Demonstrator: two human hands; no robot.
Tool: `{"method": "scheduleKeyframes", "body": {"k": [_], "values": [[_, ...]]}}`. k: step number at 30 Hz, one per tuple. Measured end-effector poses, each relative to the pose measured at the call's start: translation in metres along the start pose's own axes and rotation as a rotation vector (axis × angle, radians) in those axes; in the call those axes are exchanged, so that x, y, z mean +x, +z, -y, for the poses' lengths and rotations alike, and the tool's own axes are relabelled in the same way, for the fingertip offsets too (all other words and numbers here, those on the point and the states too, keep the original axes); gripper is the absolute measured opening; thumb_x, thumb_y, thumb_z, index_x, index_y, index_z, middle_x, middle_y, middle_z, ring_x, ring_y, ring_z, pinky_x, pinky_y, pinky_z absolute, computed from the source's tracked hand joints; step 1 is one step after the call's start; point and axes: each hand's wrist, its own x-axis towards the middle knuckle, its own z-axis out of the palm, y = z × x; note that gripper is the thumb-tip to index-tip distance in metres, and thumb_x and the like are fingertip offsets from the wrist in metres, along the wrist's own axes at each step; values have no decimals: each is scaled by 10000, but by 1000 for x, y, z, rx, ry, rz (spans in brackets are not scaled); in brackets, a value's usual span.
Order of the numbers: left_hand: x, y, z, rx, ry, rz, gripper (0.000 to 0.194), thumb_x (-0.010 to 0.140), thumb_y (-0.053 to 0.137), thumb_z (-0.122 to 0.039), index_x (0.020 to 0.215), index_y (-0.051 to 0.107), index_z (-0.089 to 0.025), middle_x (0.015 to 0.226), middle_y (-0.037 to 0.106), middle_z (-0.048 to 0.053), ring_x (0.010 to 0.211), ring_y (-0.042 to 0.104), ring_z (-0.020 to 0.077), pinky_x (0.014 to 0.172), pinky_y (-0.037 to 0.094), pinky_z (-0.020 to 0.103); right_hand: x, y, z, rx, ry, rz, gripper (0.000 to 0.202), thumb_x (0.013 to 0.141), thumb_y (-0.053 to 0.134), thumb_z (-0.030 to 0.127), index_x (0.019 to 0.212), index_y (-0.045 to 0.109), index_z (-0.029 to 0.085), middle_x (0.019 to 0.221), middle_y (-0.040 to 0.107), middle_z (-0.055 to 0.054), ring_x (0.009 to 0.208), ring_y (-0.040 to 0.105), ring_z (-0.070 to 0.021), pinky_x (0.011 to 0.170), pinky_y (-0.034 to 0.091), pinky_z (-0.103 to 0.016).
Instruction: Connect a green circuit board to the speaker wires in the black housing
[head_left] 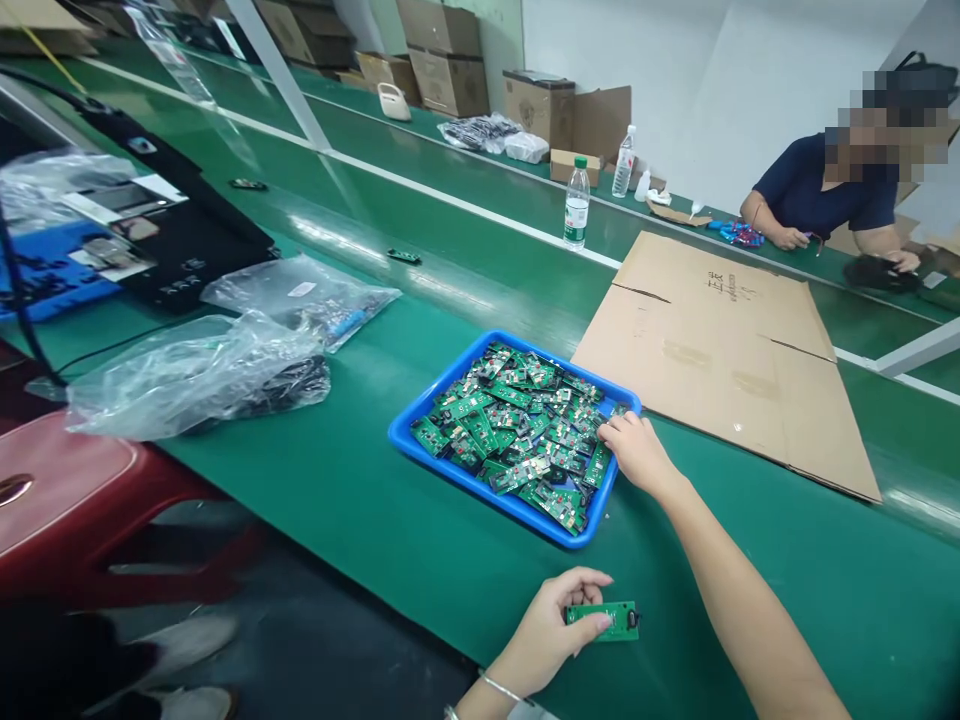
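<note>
While left hand [551, 630] pinches single green circuit board [602, 620] flat near front edge of green bench [360, 500], right hand [634, 450] reaches over right rim of blue tray [420, 445], fingers curled on heaped boards [517, 420]; whether it grips one, cannot tell. Tray sits just back from front edge. Flattened cardboard [720, 350] lies just right of tray, plastic bags [195, 375] well left. Bare bench between tray and left hand. Co-worker's hands [787, 238] busy at far side.
</note>
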Motion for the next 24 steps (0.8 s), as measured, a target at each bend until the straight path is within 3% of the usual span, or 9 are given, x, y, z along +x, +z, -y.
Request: {"method": "scheduleKeyframes", "body": {"k": [6,9,11,14,17,20,24], "values": [[-1,-1,-1,25,0,6,425,619,689,-369,981,626,-155,764,525,10,610,473,120,387,339,176,-8,-4,20,-15,47,-42,204,879,405,93,925,590,166,1009,573,-111,916,444,-244,697,311,-338],[0,-1,-3,47,20,-4,388,624,691,-333,963,637,-153,758,550,13,662,498,140,510,410,222,-18,-4,44,45,8,-49,154,875,493,245,981,565,160,1002,583,-98,914,453,-234,722,341,-331],[0,-1,-4,64,39,-8,350,624,692,-295,942,650,-154,753,567,12,712,514,152,648,432,263,-26,-1,59,187,-38,-28,293,795,613,350,1002,554,150,969,599,-100,909,461,-245,744,358,-345],[1,-2,-4,81,56,-6,338,627,685,-281,937,652,-149,750,576,15,727,521,161,710,420,286,-33,7,73,538,-18,-6,305,666,727,223,918,577,138,888,617,-108,899,470,-264,801,353,-396],[1,-2,-3,85,64,-3,353,631,679,-301,945,645,-143,750,576,17,717,523,164,694,418,285,-35,15,72,743,68,-27,100,718,608,104,803,581,150,801,613,-82,854,490,-231,806,364,-386],[1,-2,-3,93,70,2,353,636,678,-315,946,648,-149,756,573,18,720,523,166,689,413,281,-37,19,62,915,150,-43,85,805,471,148,813,554,164,744,588,-42,742,514,-170,722,414,-324],[1,-2,-4,104,68,1,350,642,676,-322,947,643,-156,749,563,14,717,512,164,692,405,285,-43,20,49,1186,180,-6,91,815,445,263,839,480,183,670,510,18,605,498,-112,585,435,-247]]}}
